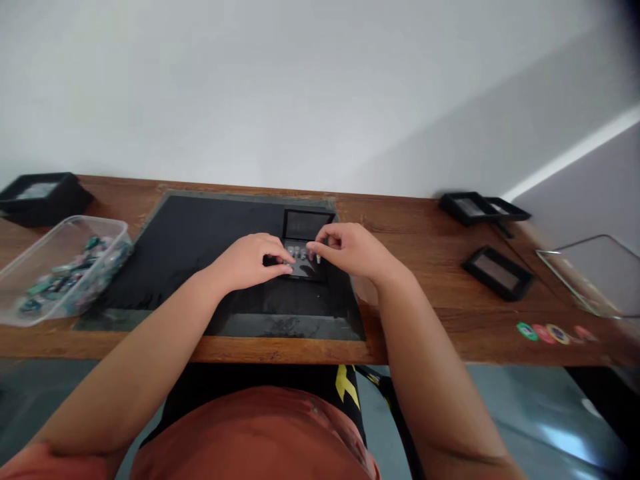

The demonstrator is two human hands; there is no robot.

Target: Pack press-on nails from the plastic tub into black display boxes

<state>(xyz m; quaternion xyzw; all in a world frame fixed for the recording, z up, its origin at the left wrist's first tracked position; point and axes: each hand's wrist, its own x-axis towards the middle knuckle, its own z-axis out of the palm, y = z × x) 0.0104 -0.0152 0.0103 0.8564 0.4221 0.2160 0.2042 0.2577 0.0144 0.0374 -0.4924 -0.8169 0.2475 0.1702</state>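
Observation:
An open, shallow black case [314, 272] lies on the dark mat, its framed lid [307, 225] tilted up at the back. Several small pale, rounded pieces [297, 251] sit in the case, too small to name. At its left edge is my left hand [257, 261], thumb and forefinger apart, with nothing visible between them. My right hand [347, 248] reaches over the case's right side with thumb and fingers pinched together. A tiny whitish bit shows by those fingertips; whether they hold it is unclear.
A black mat [200, 230] covers the wooden table's middle. On the left, a clear plastic tub [107, 230] holds small colourful packets, near stacked black trays [63, 197]. To the right are a black frame [517, 288], more black trays [453, 208], coloured discs [527, 331] and a wire-rimmed object [560, 277].

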